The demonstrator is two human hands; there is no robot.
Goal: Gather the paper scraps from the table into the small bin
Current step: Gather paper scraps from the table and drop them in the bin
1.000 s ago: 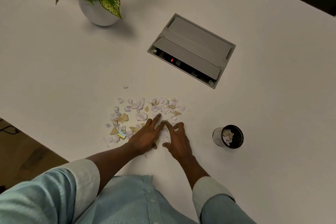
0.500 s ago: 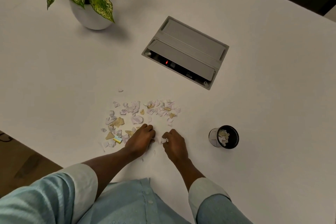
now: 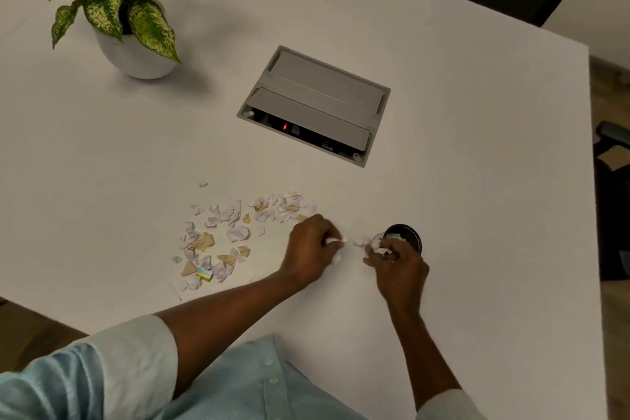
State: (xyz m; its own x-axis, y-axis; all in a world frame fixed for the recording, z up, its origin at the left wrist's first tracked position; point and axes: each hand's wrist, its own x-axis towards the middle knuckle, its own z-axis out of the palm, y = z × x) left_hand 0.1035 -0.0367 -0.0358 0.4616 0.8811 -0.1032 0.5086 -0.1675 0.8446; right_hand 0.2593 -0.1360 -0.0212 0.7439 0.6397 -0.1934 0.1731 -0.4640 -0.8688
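Most paper scraps [image 3: 237, 233] lie loose on the white table [image 3: 477, 201], left of centre. They are white, pale lilac and tan bits, with a thin band on the far side and a denser clump on the near left. One yellow-and-blue piece [image 3: 204, 273] sits at the near edge of the clump, and one stray white bit [image 3: 203, 184] lies apart on the far-left side. The left hand [image 3: 312, 249] is at the right end of the pile, fingers curled and clenching a few white paper scraps that poke out on its right side. The right hand [image 3: 399, 266] is also curled, pinching a wad of white paper scraps. Its fingertips are at the near-left rim of the small bin [image 3: 413, 232]; touching the rim or just above it, can't tell. The small bin is black, round and upright, to the right of both hands, with some pale paper visible inside. A couple of loose bits lie between the two hands. A grey flip-lid socket box [image 3: 317, 95] is set into the table beyond the pile, with its lid raised a little and a small red light [image 3: 285, 126] in the gap. A potted plant [image 3: 136, 54] with variegated green leaves in a round white pot stands far left. A rolled light blue sleeve [image 3: 136, 361] covers the left forearm at the near edge.
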